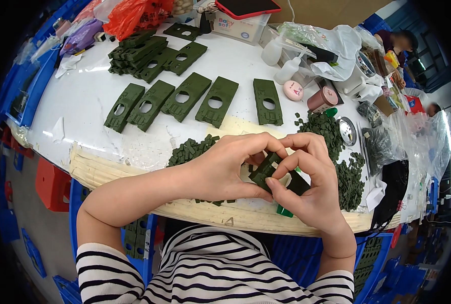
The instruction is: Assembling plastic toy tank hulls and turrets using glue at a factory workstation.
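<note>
A dark green plastic toy tank hull (264, 172) is held up over the table's near edge, between my two hands. My left hand (228, 164) grips its left end, with the thumb below and the fingers curled over the top. From the other side, my right hand (311, 190) is closed on it, thumb and forefinger pressed together at its face. Whether a small part sits in that pinch is hidden. Small green plastic pieces lie in a heap (190, 151) behind my left forearm, with larger heaps (351, 185) beyond my right hand.
Similar hulls stand in a row (226, 91) across the table, one apart (266, 91), others stacked (134, 53) behind. White squeeze bottles (289, 70), a pink round tin (293, 90) and a round metal lid (346, 130) are at right. A red stool (52, 185) is lower left.
</note>
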The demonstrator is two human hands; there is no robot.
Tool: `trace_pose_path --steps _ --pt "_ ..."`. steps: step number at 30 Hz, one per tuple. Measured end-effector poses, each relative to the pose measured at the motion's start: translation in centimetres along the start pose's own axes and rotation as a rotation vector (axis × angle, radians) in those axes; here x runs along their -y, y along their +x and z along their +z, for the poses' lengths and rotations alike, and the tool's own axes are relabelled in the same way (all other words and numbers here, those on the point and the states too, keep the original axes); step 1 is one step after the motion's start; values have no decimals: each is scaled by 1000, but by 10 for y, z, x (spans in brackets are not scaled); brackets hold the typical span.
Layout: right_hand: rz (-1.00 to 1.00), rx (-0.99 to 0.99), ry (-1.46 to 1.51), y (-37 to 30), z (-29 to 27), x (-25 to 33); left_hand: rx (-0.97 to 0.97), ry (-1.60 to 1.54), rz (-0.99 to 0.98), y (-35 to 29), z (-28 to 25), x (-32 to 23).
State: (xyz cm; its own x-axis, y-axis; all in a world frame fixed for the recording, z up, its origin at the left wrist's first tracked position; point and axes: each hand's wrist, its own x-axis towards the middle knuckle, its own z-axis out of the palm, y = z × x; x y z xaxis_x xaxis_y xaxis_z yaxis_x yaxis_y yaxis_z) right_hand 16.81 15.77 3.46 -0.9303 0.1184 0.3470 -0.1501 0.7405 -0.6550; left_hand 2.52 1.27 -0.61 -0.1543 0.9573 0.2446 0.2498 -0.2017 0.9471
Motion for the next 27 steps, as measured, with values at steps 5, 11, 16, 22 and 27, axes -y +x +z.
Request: trace_pose_path --steps 5,11,16,22,27 --pt "15 -16 53 0 -3 1 -22 -62 8 0 0 0" --pt "-202 -72 -200 -1 -8 4 -86 -58 10 0 -4 -2" --pt "-289 -100 -301 -2 -3 7 -94 -120 -3 -1 -4 -1" --pt "-361 -79 -415 -4 -4 10 -65 -53 46 0 -7 1" --pt "-254 -6 -202 -1 -17 10 68 -276 18 0 -7 3"
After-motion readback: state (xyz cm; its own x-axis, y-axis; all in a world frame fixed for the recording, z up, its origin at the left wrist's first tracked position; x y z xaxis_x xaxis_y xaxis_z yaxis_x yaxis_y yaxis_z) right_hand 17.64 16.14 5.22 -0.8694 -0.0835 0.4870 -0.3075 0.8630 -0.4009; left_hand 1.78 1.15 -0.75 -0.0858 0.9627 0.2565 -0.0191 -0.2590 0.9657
